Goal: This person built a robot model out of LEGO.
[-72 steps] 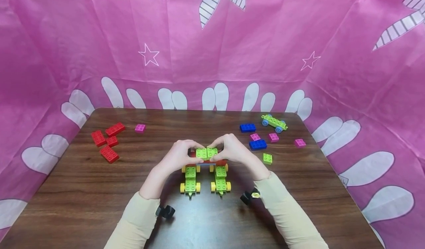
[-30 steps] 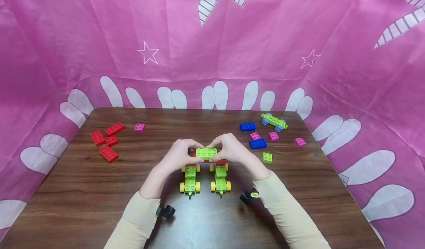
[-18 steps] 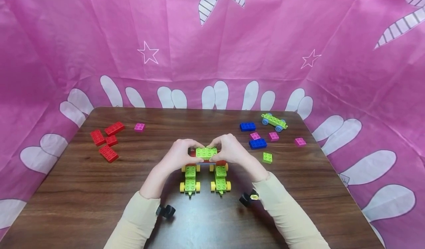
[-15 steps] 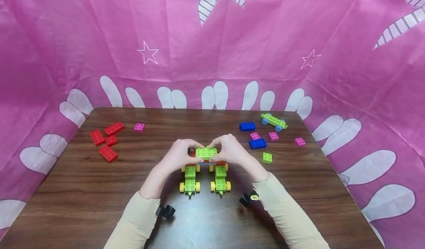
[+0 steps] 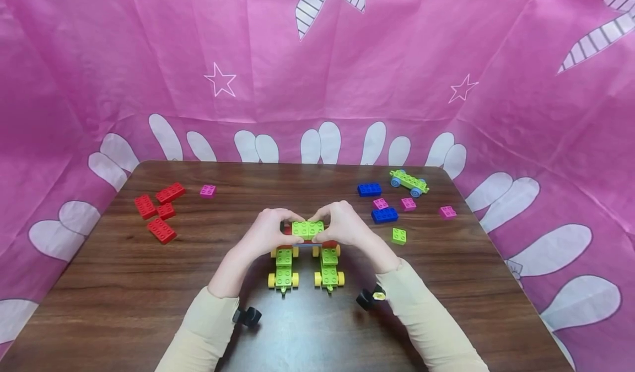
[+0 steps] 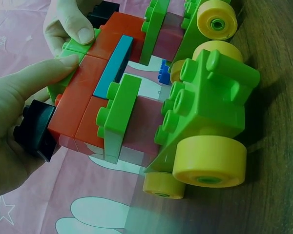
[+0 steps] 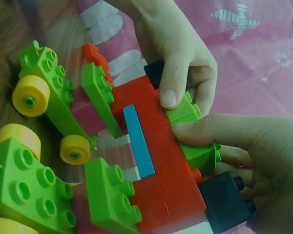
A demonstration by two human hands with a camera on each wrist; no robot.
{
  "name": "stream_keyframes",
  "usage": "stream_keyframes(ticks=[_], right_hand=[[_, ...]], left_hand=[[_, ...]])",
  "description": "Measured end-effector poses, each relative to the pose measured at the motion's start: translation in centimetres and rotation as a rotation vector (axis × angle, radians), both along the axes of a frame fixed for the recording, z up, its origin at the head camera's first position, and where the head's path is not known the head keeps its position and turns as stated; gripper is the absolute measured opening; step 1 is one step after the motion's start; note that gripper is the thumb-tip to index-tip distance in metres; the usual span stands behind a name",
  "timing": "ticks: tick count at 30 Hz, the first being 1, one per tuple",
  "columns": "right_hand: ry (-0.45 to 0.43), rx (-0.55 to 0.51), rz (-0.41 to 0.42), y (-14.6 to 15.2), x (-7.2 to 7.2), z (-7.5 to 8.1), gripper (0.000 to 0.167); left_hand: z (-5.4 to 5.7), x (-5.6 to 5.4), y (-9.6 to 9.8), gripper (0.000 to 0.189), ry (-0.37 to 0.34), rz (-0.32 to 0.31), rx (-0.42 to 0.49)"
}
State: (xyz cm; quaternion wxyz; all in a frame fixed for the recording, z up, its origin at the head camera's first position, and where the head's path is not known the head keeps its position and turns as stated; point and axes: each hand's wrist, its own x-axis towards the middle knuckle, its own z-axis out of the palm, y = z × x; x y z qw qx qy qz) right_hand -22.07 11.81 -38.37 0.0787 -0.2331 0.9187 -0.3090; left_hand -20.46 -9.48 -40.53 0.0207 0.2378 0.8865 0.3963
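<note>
In the head view my left hand and right hand meet at the top of a toy-brick build. Each pinches one of two lime-green bricks between thumb and fingers; these sit side by side on a row of red bricks. A thin blue piece lies along the red row's front, and a black brick sticks out at its end. Lower down are green bricks and pinkish blocks, above two lime-green wheeled bases with yellow wheels. My fingers hide the bricks' outer sides.
Several red bricks and a pink brick lie on the wooden table at left. To the right are blue bricks, pink bricks, a lime-green brick and a blue-wheeled lime-green base. A pink patterned cloth hangs behind.
The lime-green bricks, with a slight gap between them at first, now sit close together. Both hands keep their hold in nearly the same place; the loose bricks have not moved.
</note>
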Motion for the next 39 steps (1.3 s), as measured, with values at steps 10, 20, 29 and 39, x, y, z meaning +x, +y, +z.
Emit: stream_keyframes(ticks=[10,20,29,39], right_hand=[[-0.005,-0.016,0.022,0.45,-0.16,-0.06,0.032],[-0.015,-0.015,0.023,0.53,-0.11,-0.11,0.032],[-0.036,-0.001,0.007,0.34,0.34,0.19,0.033],[-0.017,-0.015,0.040,0.40,0.26,0.04,0.039]], left_hand=[[-0.21,-0.03,0.22,0.038,-0.002,0.007,0.002],[0.03,0.18,0.32,0.038,-0.015,0.014,-0.009],[-0.01,0.17,0.24,0.039,0.012,0.001,-0.034],[0.20,0.19,-0.19,0.043,0.028,-0.015,-0.042]])
